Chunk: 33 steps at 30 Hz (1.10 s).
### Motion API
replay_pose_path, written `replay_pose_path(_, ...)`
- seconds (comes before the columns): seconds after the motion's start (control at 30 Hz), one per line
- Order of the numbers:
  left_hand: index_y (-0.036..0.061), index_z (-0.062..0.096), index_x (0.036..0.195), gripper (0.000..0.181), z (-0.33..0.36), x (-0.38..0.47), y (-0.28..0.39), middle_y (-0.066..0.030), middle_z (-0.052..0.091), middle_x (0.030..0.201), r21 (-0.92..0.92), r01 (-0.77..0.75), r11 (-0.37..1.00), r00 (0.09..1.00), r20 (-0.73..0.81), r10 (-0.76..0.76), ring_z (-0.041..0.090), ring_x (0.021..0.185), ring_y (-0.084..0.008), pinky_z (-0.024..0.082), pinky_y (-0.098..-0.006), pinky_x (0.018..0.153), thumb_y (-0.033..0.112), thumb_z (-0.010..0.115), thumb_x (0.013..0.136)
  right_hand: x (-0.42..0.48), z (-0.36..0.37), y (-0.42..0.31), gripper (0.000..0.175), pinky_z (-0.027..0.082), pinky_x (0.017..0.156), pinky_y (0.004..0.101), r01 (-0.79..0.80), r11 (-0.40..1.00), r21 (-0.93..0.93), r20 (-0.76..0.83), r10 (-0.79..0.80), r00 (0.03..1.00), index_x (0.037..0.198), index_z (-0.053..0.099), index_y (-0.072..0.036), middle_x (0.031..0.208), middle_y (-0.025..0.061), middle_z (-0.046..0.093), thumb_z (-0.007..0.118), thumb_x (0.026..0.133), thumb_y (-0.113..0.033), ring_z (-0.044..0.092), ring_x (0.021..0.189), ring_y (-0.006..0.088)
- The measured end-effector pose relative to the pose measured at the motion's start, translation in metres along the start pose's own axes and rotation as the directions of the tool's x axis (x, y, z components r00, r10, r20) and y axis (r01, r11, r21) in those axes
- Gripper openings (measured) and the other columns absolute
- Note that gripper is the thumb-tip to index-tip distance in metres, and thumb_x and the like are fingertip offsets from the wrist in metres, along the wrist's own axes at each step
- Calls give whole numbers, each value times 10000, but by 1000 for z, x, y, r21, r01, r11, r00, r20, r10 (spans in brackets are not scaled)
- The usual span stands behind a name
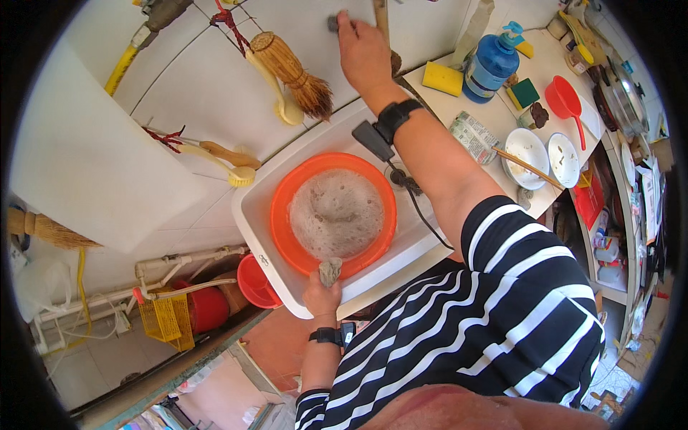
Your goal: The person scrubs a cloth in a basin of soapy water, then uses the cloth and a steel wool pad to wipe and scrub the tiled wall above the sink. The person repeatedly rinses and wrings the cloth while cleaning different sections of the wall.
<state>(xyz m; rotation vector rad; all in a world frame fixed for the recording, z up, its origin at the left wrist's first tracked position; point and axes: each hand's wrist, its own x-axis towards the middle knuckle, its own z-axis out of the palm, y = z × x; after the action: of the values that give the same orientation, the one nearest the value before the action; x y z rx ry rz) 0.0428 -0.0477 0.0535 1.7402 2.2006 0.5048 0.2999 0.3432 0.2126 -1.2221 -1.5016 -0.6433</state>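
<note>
My left hand (321, 296) is at the near rim of an orange plastic basin (280, 231), gripping a crumpled grey-green cloth or pad (330, 271). Greyish, foamy water (338, 215) fills much of the basin, which sits inside a white sink (248, 215). My right hand (366, 56) is raised over the sink's far side, in front of the white tiled wall. A small dark grey object (333, 23) shows at its fingertips; whether the fingers hold it or only touch it is unclear. Both wrists wear black straps, and a dark device with a cable hangs at the right one.
A bamboo pot brush (290, 70) and yellow-cream brushes (242, 176) hang on the wall. On the right counter stand a blue pump bottle (490, 70), a yellow sponge (442, 79), a red ladle (564, 99) and white bowls (525, 156) with chopsticks. A red bucket (257, 282) sits left of the sink.
</note>
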Motion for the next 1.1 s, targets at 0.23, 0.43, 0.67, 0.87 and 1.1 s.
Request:
replay_pose_path(0.23, 85, 605, 974, 346, 2, 0, -3, -182, 670, 825, -19, -34, 999, 999, -24, 34, 652, 749, -403, 521, -488, 641, 226, 744, 690, 4, -6, 7, 355, 521, 642, 404, -133, 983, 124, -120, 148, 982, 1193, 597, -91, 909, 101, 608, 644, 841, -86, 617, 789, 315)
replay_pose_path(0.43, 77, 602, 979, 354, 3, 0, -3, -183, 663, 835, 4, -44, 999, 999, -13, 44, 645, 739, -402, 522, -484, 642, 222, 739, 687, 7, -2, 8, 375, 519, 623, 399, 25, 990, -140, -95, -38, 995, 1241, 585, -129, 914, 70, 605, 640, 871, -115, 614, 771, 286)
replay_pose_path(0.67, 77, 612, 1011, 389, 5, 0, -5, -174, 667, 845, -2, -36, 999, 999, -20, 36, 649, 746, -396, 529, -474, 653, 204, 733, 664, -6, 8, 12, 437, 523, 653, 411, -21, 994, -109, -16, 19, 1000, 1297, 544, -125, 924, 99, 597, 629, 868, -109, 607, 796, 309)
replay_pose_path(0.87, 77, 610, 1004, 392, 4, 0, -3, -168, 669, 868, 7, -15, 1000, 1000, 12, 15, 650, 756, -397, 529, -474, 654, 208, 737, 657, -16, 8, 14, 468, 521, 625, 419, -43, 998, -54, 39, 45, 998, 1304, 531, -74, 949, 89, 537, 568, 838, -69, 584, 814, 306)
replay_pose_path(1.1, 93, 598, 1039, 424, 1, 2, -1, -166, 671, 868, 36, -19, 999, 999, 36, 18, 653, 757, -395, 529, -476, 653, 221, 745, 662, -9, 1, 18, 505, 534, 670, 415, -16, 999, -48, 151, 23, 988, 1328, 498, -57, 976, 121, 534, 562, 827, -59, 572, 879, 318)
